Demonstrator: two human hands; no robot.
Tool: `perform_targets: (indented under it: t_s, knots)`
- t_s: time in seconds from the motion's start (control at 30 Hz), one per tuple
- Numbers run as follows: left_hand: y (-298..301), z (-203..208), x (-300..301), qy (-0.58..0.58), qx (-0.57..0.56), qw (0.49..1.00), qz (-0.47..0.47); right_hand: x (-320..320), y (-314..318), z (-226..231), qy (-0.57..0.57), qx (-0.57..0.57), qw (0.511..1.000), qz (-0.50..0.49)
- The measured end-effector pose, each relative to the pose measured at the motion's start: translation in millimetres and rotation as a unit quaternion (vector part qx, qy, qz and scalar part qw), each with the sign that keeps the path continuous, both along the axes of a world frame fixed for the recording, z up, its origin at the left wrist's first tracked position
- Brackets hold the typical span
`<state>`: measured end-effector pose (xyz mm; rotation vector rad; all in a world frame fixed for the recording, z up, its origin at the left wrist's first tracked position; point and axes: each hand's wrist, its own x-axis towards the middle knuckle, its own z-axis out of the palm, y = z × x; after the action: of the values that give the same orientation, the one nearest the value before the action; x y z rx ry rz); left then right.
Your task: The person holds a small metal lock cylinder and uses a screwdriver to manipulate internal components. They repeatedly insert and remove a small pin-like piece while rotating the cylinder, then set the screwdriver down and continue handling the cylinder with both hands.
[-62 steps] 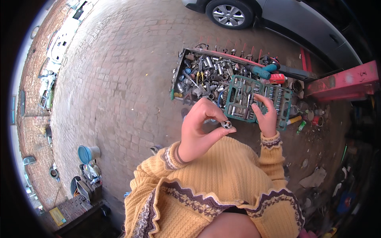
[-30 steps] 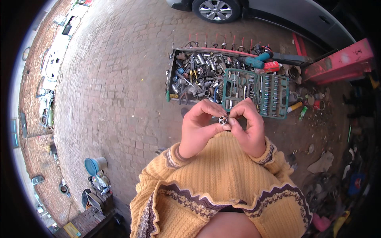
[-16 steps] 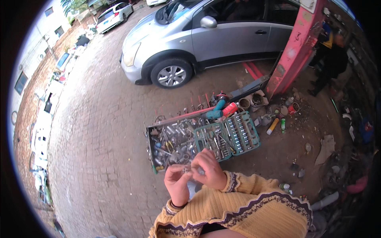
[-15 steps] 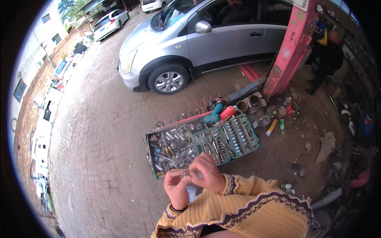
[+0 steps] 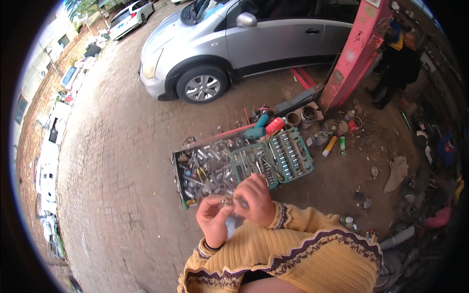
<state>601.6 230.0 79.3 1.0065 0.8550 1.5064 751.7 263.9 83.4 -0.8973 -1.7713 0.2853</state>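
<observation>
Both my hands meet in front of my body, near the front edge of a tool tray. In the fingertips of my left hand [image 5: 213, 220] is a small metal part [image 5: 225, 202], too small to name. My right hand [image 5: 254, 199] is closed with its fingertips against the same part; whether it pinches that part or something else is hidden. Just beyond the hands lies an opened green socket set case [image 5: 299, 172], its sockets and bits in rows. Left of it, the metal tray [image 5: 180, 181] holds many loose sockets, wrenches and pliers.
A silver car [image 5: 195, 53] stands ahead beside a red lift post [image 5: 348, 58]. Teal power tool [image 5: 255, 133], red can [image 5: 275, 125] and open tins [image 5: 293, 118] sit past the case. Bottles, cardboard [image 5: 394, 174] and scraps litter the floor at right. Another person [image 5: 398, 68] stands far right.
My view has tilted down slightly, so the car and tray sit a little higher and further left in the picture. Both hands stay together around the small metal part.
</observation>
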Motion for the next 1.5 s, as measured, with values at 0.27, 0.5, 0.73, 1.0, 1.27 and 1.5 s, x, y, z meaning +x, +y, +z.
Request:
perform_targets:
  t_s: [0.27,0.5,0.73,1.0,1.27,1.5]
  knots:
    - [-6.3,0.7,2.4,-0.134,-0.102,0.982,-0.089,5.0,-8.2,8.0,-0.018,-0.036,0.999,-0.008]
    - [-2.5,3.6,-3.5,-0.304,-0.218,0.91,-0.179,8.4,-4.0,8.2,0.075,-0.169,0.976,0.118]
    - [-1.7,6.4,-4.4,-0.277,-0.276,0.907,-0.157,8.1,1.6,-0.3,0.055,-0.14,0.98,0.133]
    - [-2.8,0.4,-0.2,-0.243,-0.311,0.911,-0.118,11.2,2.1,-13.2,0.005,-0.105,0.989,0.107]
    - [0.6,5.1,2.2,-0.258,-0.338,0.894,-0.144,14.9,-13.0,-22.4,0.312,-0.433,0.812,0.236]
    - [-6.2,12.7,1.8,-0.201,-0.26,0.936,-0.13,18.1,-17.9,-16.0,0.279,-0.38,0.844,0.258]
